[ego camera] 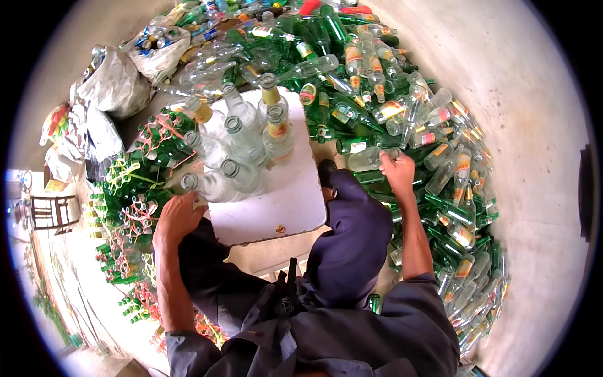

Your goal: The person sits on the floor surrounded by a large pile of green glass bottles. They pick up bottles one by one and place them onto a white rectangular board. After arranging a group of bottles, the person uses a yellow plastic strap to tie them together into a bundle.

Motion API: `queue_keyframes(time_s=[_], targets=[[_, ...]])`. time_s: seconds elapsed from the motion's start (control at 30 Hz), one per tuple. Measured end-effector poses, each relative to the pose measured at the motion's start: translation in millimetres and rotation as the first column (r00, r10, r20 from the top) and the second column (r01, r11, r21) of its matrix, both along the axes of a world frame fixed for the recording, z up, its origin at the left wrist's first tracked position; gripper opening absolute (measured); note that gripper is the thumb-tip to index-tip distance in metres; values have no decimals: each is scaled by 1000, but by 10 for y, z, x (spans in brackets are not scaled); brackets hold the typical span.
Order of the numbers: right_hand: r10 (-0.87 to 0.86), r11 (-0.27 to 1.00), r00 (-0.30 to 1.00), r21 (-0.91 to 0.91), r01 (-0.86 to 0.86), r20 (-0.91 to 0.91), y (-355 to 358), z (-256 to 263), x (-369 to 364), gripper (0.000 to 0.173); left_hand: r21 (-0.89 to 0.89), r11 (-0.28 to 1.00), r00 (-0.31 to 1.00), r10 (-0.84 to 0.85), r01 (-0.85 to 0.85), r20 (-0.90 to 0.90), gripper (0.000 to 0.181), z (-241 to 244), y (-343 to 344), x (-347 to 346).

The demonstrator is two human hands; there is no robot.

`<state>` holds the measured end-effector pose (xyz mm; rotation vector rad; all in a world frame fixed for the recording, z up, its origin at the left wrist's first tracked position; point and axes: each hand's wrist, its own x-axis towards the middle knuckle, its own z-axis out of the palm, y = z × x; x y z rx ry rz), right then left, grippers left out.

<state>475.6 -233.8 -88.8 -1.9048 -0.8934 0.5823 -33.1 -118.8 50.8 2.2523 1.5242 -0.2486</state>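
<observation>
Several clear glass bottles stand upright on a small white tabletop (297,202), grouped over its left and far part. My left hand (181,214) is at the table's left edge, by the nearest clear bottle (212,186); whether its fingers grip that bottle cannot be told. To the right, my right hand (398,169) is closed around the end of a clear glass bottle (365,159) that lies over the heap of green bottles. A bottle with a yellow neck label (271,96) stands at the table's far side.
A large heap of green and clear glass bottles (348,110) curves around the far and right sides against a pale wall (532,141). Bundles of green bottles tied with red and yellow strips (125,174) stand at left. White sacks (115,85), one holding cans, lie beyond them.
</observation>
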Motion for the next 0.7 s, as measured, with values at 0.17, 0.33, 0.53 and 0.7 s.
queue_keyframes(time_s=[0.17, 0.33, 0.53, 0.7], targets=[[105, 993, 994, 55, -107, 40, 128, 940, -372, 21, 12, 1000, 997, -25, 25, 69, 33, -117, -3, -116], [260, 962, 965, 76, -261, 24, 161, 1557, -809, 18, 28, 1000, 994, -17, 14, 107, 34, -85, -42, -77], [459, 850, 876, 213, -481, 149, 224, 1711, -1296, 14, -4, 1000, 998, 1, -1, 69, 35, -59, -47, -72], [574, 766, 773, 157, -623, 269, 338, 1673, -1609, 15, 22, 1000, 993, -4, 2, 118, 35, -156, -43, -166]])
